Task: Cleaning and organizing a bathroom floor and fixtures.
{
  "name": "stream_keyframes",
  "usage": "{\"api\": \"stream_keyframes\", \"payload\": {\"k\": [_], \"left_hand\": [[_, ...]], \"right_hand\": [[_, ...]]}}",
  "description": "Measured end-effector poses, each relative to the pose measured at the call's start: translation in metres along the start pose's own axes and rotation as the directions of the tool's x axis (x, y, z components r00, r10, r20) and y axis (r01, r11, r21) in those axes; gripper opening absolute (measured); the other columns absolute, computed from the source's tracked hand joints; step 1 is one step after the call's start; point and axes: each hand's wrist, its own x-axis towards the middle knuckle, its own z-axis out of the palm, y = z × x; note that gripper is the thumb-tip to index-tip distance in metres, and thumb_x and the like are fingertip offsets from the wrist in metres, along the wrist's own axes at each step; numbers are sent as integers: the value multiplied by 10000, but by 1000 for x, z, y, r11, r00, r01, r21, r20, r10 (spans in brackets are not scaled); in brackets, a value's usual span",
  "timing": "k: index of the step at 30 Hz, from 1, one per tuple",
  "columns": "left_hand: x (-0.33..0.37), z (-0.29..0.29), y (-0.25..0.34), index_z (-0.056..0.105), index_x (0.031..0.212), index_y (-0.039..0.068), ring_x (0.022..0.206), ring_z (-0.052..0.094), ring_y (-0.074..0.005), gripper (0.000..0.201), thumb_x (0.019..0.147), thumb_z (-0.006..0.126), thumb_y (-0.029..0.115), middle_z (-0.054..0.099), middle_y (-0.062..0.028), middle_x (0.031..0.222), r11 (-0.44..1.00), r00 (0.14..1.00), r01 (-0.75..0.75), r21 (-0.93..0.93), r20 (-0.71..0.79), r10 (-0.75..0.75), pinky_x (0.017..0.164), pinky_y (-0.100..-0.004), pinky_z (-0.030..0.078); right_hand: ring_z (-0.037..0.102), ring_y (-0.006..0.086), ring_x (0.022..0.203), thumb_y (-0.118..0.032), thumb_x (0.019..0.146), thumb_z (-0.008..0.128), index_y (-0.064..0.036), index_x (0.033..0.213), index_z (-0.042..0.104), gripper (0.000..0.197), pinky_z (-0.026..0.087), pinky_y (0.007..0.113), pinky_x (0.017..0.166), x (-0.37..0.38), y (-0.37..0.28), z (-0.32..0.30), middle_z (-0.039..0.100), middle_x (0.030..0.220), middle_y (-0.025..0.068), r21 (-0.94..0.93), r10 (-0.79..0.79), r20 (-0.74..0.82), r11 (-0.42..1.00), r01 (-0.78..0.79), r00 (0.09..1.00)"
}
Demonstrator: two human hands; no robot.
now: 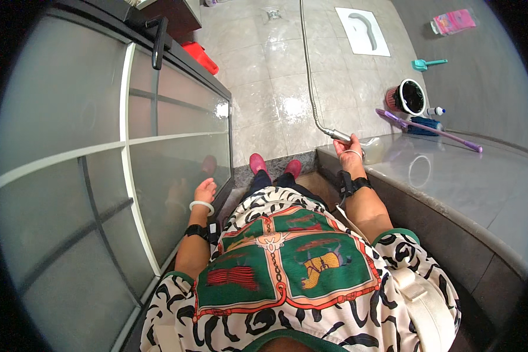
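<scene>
One cream-and-black patterned shirt [276,264] with green panels fills the view nearest to us. Our left hand [205,190], above a pale bangle [202,205], is empty with its fingers loosely extended beside the frosted glass door [70,117]; whether it touches the pane we cannot tell. Our right hand [349,151] has its fingers closed on the end of a metal shower wand [336,134], near the corner of a glossy grey-tiled partition [463,188]. Between our hands we see our red shoes [256,162] at the stone threshold [276,172]. From the wand, a flexible metal hose [307,64] runs off over the wet tiled floor [258,105]. Farther right are a purple pole [452,138], a blue brush head [426,125], a blue-capped bottle [433,111] and a bag-lined wastebasket [392,100]. Beyond them, we see a teal scoop [419,64], a white squat toilet [347,35] and a pink packet [454,22].
</scene>
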Motion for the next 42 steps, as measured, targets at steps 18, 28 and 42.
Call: {"api": "stream_keyframes", "payload": {"k": [18,28,42], "left_hand": [[-49,-18,-80,526,1032,72,532,438,-57,333,713,554,164,512,37,684,982,977,18,-185,-204,-57,431,-198,339],[-60,-10,-88,534,1031,72,516,429,-57,305,738,536,157,500,29,657,987,967,19,-159,-250,-59,420,-196,329],[-82,5,-126,548,1010,84,533,424,-63,290,736,545,180,500,26,664,970,932,91,-226,-323,-163,435,-197,330]], "right_hand": [[574,310,711,-233,792,496,3,776,493,237,486,428,686,7,23,26,572,761,162,5,30,72,1000,-31,997],[515,159,555,-124,640,598,-22,685,476,165,436,274,481,-13,8,75,513,640,51,-575,-557,505,353,738,659],[509,262,750,-96,589,517,-96,712,523,123,379,387,634,-37,38,118,524,731,84,251,434,882,-762,596,183]]}}
